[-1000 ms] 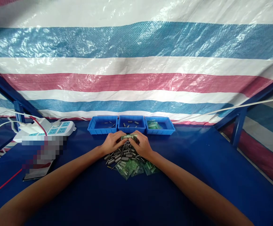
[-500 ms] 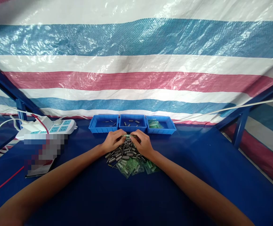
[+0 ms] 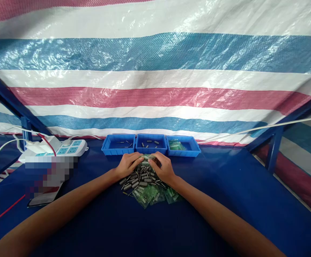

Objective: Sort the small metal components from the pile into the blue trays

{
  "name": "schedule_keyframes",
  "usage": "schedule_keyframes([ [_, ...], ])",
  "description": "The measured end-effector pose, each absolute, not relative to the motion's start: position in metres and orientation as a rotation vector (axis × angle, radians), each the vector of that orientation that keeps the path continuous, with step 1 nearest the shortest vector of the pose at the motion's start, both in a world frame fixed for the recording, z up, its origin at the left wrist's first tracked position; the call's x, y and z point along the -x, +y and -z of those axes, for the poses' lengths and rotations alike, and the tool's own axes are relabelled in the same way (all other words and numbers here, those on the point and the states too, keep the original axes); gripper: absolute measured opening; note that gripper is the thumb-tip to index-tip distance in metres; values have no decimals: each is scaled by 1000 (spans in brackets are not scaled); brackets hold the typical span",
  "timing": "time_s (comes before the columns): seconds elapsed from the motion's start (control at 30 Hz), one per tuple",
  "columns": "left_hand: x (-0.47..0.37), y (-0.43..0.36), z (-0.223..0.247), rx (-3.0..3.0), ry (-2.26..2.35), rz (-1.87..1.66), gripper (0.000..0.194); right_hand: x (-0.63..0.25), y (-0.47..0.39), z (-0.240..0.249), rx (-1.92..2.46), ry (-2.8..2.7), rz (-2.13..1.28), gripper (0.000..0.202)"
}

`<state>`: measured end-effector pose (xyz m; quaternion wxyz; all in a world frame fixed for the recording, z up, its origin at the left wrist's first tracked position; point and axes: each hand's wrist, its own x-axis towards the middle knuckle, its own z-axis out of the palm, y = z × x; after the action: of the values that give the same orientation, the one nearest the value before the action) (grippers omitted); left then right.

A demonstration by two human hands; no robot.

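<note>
My left hand (image 3: 128, 165) and my right hand (image 3: 164, 167) meet over the far side of a pile on the blue table. Between their fingertips is a small clear plastic bag (image 3: 148, 157) with green on it, and both hands are closed on its edges. Under and in front of them lie several short grey handle-like pieces (image 3: 135, 181) mixed with thin metal rods (image 3: 130, 194). More green-marked bags (image 3: 147, 195), with small pieces inside, rest at the near edge of the pile. My fingers hide part of the held bag.
Behind the pile stand three blue trays: the left (image 3: 118, 151) has thin rods, the middle (image 3: 151, 151) grey pieces, the right (image 3: 183, 153) green bags. To the left are a white power strip (image 3: 72, 150) with cables and a dark flat object (image 3: 47, 198), partly blurred out.
The view has tilted up a little, so everything sits lower in the picture. More of the green-marked bag now shows between my fingers; both hands stay over the pile.
</note>
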<state>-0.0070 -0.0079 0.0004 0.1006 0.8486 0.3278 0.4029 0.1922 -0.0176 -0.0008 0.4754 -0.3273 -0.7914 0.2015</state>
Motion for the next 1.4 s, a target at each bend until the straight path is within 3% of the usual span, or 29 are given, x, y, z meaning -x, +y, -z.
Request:
schedule_keyframes([
  [0.17,7,-6,2,-2479,930,-1308,20,-191,-17,3,801,-1931,-497,18],
  [0.57,5,-7,-1,-2503,947,-1091,18,-191,-17,3,820,-1876,-435,19],
  [1.4,5,-5,0,-2509,937,-1104,16,-191,-16,3,807,-1954,-466,19],
])
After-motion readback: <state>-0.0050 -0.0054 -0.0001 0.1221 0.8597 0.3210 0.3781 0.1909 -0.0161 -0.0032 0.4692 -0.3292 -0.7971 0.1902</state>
